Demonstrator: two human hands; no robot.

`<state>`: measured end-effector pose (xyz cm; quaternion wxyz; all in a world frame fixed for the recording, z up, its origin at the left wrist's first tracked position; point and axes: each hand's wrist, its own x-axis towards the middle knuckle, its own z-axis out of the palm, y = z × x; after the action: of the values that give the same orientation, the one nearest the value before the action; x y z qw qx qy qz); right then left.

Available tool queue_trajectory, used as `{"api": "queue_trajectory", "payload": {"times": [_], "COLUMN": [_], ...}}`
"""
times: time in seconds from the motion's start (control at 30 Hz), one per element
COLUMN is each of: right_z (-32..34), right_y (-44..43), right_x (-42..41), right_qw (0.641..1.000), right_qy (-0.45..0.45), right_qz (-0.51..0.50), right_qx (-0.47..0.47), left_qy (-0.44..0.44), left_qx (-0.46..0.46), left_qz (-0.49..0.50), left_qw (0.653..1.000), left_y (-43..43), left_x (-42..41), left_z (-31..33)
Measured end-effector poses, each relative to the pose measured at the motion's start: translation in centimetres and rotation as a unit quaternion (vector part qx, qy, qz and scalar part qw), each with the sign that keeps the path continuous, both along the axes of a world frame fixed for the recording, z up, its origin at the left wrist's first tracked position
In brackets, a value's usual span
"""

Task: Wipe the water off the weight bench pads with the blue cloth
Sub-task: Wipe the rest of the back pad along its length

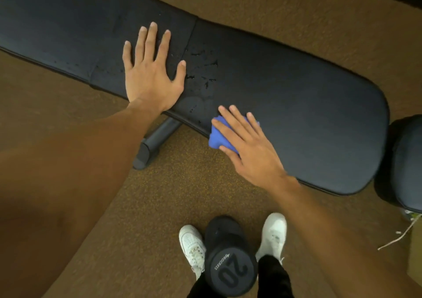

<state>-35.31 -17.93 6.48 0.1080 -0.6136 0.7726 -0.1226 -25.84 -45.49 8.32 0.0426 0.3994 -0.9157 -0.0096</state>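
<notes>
While the left hand (150, 76) rests flat, the flat right hand (249, 147) pins blue cloth (217, 138) to the diagonal bench pad (296, 106), near edge.

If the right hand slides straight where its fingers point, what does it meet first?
Probably the water drops on the bench pad, just ahead of the right hand and blue cloth; beyond them, the left hand.

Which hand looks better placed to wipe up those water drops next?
The right hand: it presses the blue cloth on the pad, close to the water drops. The left hand lies flat beside them, holding nothing.
</notes>
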Motion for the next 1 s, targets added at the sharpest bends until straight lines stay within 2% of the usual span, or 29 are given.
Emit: {"api": "queue_trajectory", "payload": {"times": [0.1, 0.2, 0.27, 0.43, 0.53, 0.67, 0.73, 0.9, 1.0], "right_z": [0.1, 0.1, 0.3, 0.2, 0.3, 0.2, 0.4, 0.5, 0.1], "right_y": [1.2, -2.3, -4.7, -1.9, -0.2, -4.7, -6.5, -2.0, -2.2], "right_x": [-1.7, -2.0, -1.1, 0.3, -1.6, -2.5, -1.5, -1.1, -3.5], "right_qw": [0.995, 0.982, 0.985, 1.0, 0.999, 0.987, 0.99, 0.998, 0.999], "right_qy": [-0.047, -0.063, -0.054, 0.014, -0.025, -0.048, -0.042, -0.012, -0.034], "right_qz": [-0.086, -0.176, -0.161, 0.022, -0.036, -0.154, -0.131, 0.058, -0.028], "right_qx": [-0.002, -0.003, 0.0, 0.013, 0.015, 0.005, 0.002, 0.008, 0.007], "left_qy": [0.011, 0.017, 0.019, 0.031, 0.027, 0.027, 0.027, 0.034, 0.034], "left_qx": [-0.006, -0.016, -0.017, -0.021, -0.026, -0.025, -0.027, -0.028, -0.033], "left_qz": [0.006, 0.005, 0.005, 0.007, 0.014, 0.012, 0.014, 0.015, 0.016], "left_qw": [1.0, 1.0, 1.0, 0.999, 0.999, 0.999, 0.999, 0.999, 0.999], "left_y": [-0.2, -0.1, -0.1, -0.1, -0.1, -0.1, 0.0, 0.0, 0.0], "left_x": [0.2, 0.1, 0.2, 0.0, 0.1, 0.0, 0.0, -0.1, -0.1], "left_z": [-0.2, -0.3, -0.3, -0.4, -0.5, -0.4, -0.4, -0.4, -0.5]}}
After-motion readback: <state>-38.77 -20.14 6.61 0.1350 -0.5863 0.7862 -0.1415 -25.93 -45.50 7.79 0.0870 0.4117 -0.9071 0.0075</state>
